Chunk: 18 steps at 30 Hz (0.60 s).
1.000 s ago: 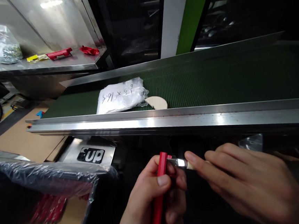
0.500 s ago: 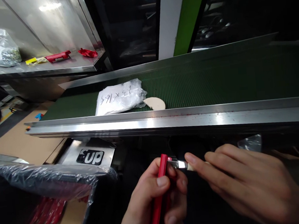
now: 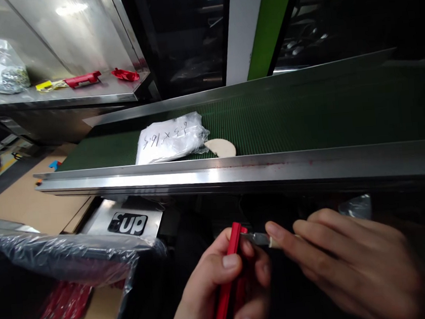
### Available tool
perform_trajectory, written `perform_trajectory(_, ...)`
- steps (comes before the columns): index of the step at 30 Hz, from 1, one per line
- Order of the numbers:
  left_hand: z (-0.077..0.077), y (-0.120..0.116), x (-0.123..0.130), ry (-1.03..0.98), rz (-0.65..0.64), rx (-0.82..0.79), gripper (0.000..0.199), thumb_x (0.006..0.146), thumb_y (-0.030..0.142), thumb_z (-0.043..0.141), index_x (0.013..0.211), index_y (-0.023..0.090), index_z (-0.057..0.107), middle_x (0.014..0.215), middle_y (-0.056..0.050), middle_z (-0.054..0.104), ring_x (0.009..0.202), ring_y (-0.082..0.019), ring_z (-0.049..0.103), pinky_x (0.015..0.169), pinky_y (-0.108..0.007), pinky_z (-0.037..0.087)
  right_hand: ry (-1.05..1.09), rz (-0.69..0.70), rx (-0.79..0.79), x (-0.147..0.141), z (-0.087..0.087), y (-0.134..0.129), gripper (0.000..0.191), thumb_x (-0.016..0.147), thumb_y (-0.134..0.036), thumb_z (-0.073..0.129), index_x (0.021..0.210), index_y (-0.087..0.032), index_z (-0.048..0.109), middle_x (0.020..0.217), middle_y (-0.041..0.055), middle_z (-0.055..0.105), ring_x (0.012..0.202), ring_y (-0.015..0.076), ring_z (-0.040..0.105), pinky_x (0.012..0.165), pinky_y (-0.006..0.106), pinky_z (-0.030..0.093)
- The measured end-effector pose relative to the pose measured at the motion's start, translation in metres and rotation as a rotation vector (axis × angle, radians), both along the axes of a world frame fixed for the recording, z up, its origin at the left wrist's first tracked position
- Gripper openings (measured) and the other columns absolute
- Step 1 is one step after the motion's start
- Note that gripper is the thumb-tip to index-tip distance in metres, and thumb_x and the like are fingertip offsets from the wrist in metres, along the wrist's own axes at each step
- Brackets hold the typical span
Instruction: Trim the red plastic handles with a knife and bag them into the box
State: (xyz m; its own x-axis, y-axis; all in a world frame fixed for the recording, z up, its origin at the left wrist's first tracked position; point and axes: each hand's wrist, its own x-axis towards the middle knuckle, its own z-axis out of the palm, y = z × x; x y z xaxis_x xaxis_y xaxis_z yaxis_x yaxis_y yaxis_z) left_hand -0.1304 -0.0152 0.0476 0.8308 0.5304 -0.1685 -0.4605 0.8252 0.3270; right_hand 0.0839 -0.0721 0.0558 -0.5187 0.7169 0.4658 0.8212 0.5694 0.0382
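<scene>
Low in the middle of the head view, my left hand (image 3: 212,283) is closed round a long red plastic part (image 3: 227,290), tilted with its top end pointing up. My right hand (image 3: 351,261) grips a small knife (image 3: 258,238) with a pale handle; the fingers cover most of that handle. The blade points left, and its tip meets the red part near the upper end, just above my left fingertips. The lower end of the red part runs out of the frame.
A green conveyor belt (image 3: 287,118) with a metal rail (image 3: 184,174) crosses ahead, carrying a bag of folded plastic (image 3: 169,137) and a beige disc (image 3: 222,147). At lower left stands a plastic-lined bin (image 3: 74,246) with bagged red parts (image 3: 66,301). Red pieces (image 3: 83,80) lie on a steel shelf (image 3: 110,91).
The knife blade has shifted slightly and turned, its shine gone, with the tip now against the red part's edge. Both hands keep their grips, nearly in place.
</scene>
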Motion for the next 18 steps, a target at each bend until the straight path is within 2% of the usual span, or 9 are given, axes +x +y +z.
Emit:
perform_trajectory(5,0.0055,-0.0019,0.0007,-0.008,0.014,-0.021,0.011,0.091,0.026,0.049,0.096,0.016,0.053,0.088,-0.006,0.054,0.044,0.000,0.037,0.033,-0.006,0.026,-0.079,-0.006,-0.015,0.0051,-0.0020,-0.0004,0.052,0.093,-0.015,0.043,0.145,-0.010,0.040,0.094,0.0070,0.064,0.077,0.0181,0.055,0.060,0.030,0.042)
perform_trajectory(12,0.0027,-0.0019,0.0003,-0.005,-0.003,0.001,0.011,0.091,0.026,0.049,0.096,0.017,0.054,0.088,-0.005,0.054,0.043,0.000,0.037,0.032,-0.006,0.025,-0.076,-0.013,-0.014,0.0066,-0.0033,0.0013,0.053,0.093,-0.014,0.045,0.145,-0.010,0.039,0.093,0.0063,0.064,0.077,0.0170,0.054,0.062,0.029,0.040)
perform_trajectory(18,0.0070,-0.0058,-0.0009,-0.016,0.013,0.022,0.015,0.088,0.028,0.054,0.093,0.015,0.055,0.084,-0.007,0.055,0.042,0.000,0.040,0.035,-0.008,0.026,-0.050,-0.068,-0.060,0.0103,-0.0046,-0.0001,0.055,0.095,-0.016,0.047,0.148,-0.013,0.034,0.092,0.0046,0.063,0.076,0.0147,0.052,0.062,0.027,0.039)
